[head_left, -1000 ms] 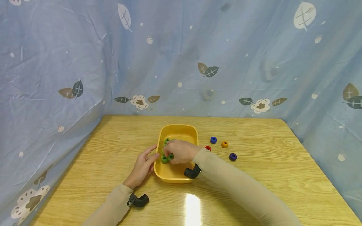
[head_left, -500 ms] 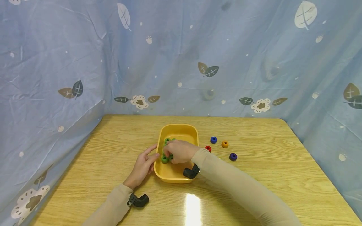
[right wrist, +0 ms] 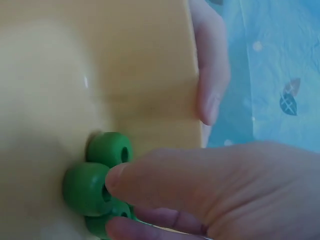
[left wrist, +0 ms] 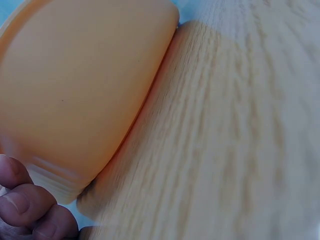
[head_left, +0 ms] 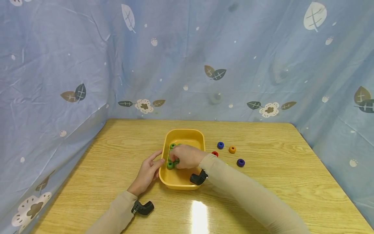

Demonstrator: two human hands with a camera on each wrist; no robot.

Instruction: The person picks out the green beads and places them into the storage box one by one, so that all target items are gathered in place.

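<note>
A yellow plastic box [head_left: 183, 182] stands on the wooden table with several green beads [head_left: 170, 165] inside along its left wall. My left hand [head_left: 149, 170] rests against the outside of that wall, its thumb at the rim. In the left wrist view, fingertips [left wrist: 30, 205] show beside the box's outer wall [left wrist: 80, 85]. My right hand [head_left: 187, 156] reaches into the box, partly covering the beads. The right wrist view shows its thumb [right wrist: 145, 175] and a finger at one green bead [right wrist: 85, 189], which it pinches among the others. These beads have a hole through them.
Right of the box lie a blue bead [head_left: 220, 145], an orange bead [head_left: 232, 149], a purple bead [head_left: 241, 162] and a red bead [head_left: 215, 154]. A bit of yellow shows beside the right sleeve [head_left: 242, 185]. A patterned blue curtain [head_left: 187, 65] hangs behind the table [head_left: 131, 136].
My right hand stays in nearly the same spot, its fingers shifting slightly over the green beads. The left hand and the box have not visibly moved.
</note>
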